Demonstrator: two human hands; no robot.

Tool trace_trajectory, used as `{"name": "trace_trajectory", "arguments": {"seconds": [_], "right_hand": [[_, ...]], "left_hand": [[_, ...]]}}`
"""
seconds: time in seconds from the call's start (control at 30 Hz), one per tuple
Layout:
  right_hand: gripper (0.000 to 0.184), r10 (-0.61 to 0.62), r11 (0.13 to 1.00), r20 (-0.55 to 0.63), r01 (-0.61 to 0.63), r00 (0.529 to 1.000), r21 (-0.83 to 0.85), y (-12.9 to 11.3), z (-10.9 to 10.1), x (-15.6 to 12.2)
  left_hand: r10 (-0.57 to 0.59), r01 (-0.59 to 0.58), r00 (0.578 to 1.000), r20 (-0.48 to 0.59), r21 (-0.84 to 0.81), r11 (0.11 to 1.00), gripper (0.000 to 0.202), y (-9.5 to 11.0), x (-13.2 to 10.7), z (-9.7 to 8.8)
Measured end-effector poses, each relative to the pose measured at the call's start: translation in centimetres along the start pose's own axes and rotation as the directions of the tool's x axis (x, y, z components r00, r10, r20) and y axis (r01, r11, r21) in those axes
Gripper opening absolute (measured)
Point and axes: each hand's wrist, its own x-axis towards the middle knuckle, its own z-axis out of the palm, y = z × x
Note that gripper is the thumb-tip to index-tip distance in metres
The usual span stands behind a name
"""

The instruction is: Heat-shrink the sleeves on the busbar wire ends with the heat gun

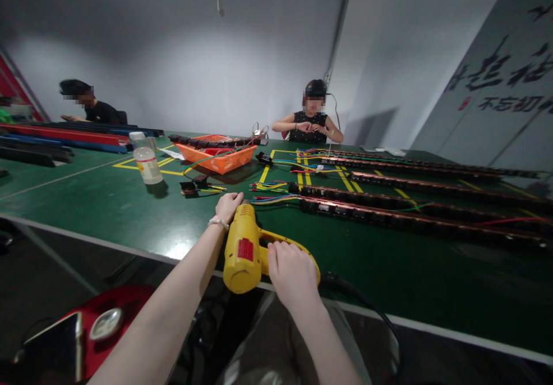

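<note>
1. I see a green, yellow-taped bench [194,218] and a grey wall [194,56].
2. Yellow gun [242,270], red label [246,249], over the bench's near edge.
3. My right hand [296,270]: fingers clamped on the handle [314,261].
4. Left hand [228,205]: beside the nozzle [246,202]; finger state, I can't tell.

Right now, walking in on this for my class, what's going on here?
A person's right hand grips a heat gun at the edge of a table. The left hand is close by its front end; what it holds, if anything, is unclear. Wires trail from long strips on the right. Farther back are a basket and a bottle. Across the table, a co-worker has both hands close together.
</note>
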Motion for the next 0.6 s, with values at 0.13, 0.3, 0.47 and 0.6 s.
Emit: {"name": "trace_trajectory", "arguments": {"seconds": [0.13, 0.3, 0.47, 0.6], "right_hand": [[0.04, -0.014, 1.0, -0.014, 0.015, 1.0, 0.016, 0.4, 0.1, 0.0], [0.04, -0.04, 0.999, -0.025, 0.04, 0.999, 0.006, 1.8, -0.3, -0.2], [0.04, -0.037, 0.999, 0.004, 0.037, 0.999, 0.01, 3.7, -1.0, -0.6], [0.041, -0.007, 0.999, -0.023, 0.006, 1.0, -0.044, 6.2, -1.5, -1.0]], "left_hand": [[0.0, 0.0, 1.0, 0.003, 0.012, 1.0, 0.045, 0.1, -0.2, -0.1], [0.001, 0.0, 1.0, -0.018, 0.021, 1.0, 0.044, 0.1, -0.3, 0.1], [0.038, -0.038, 0.998, -0.042, 0.023, 0.999, 0.045, 0.0, -0.3, 0.3], [0.043, -0.043, 0.998, -0.037, 0.013, 0.999, 0.045, 0.0, -0.3, 0.2]]}}
